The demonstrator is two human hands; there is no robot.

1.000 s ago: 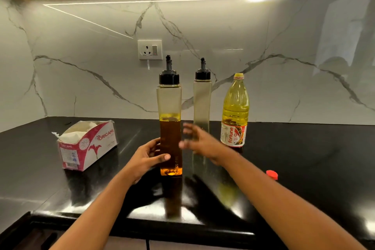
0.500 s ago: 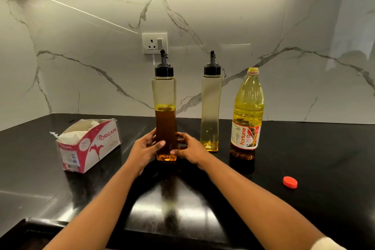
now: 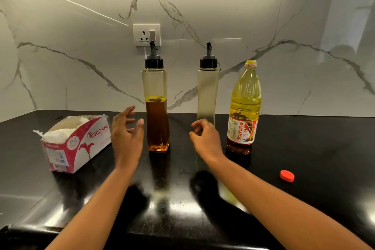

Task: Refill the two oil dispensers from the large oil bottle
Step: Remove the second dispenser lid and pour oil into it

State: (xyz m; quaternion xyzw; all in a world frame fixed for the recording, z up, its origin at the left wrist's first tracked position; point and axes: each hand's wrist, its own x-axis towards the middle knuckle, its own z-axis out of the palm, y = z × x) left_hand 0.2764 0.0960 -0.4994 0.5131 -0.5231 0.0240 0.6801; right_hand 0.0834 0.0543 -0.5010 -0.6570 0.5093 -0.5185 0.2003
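Observation:
Two tall clear dispensers with black spout caps stand on the black counter. The left dispenser (image 3: 156, 107) is about half full of dark amber oil. The right dispenser (image 3: 207, 91) looks nearly empty; its base is hidden behind my right hand. The large yellow oil bottle (image 3: 244, 105) stands uncapped just right of it. Its red cap (image 3: 287, 175) lies on the counter further right. My left hand (image 3: 126, 138) hovers open just left of the left dispenser, apart from it. My right hand (image 3: 206, 140), fingers loosely curled and holding nothing, is in front of the right dispenser.
An open red and white tissue box (image 3: 76, 144) sits at the left on the counter (image 3: 314, 148). A wall socket (image 3: 147, 35) is on the marble backsplash behind the dispensers. The counter's front edge runs below my forearms.
Both hands held the left dispenser half a second ago and have let go. The left hand drew back to the left; the right hand moved right, in front of the other dispenser.

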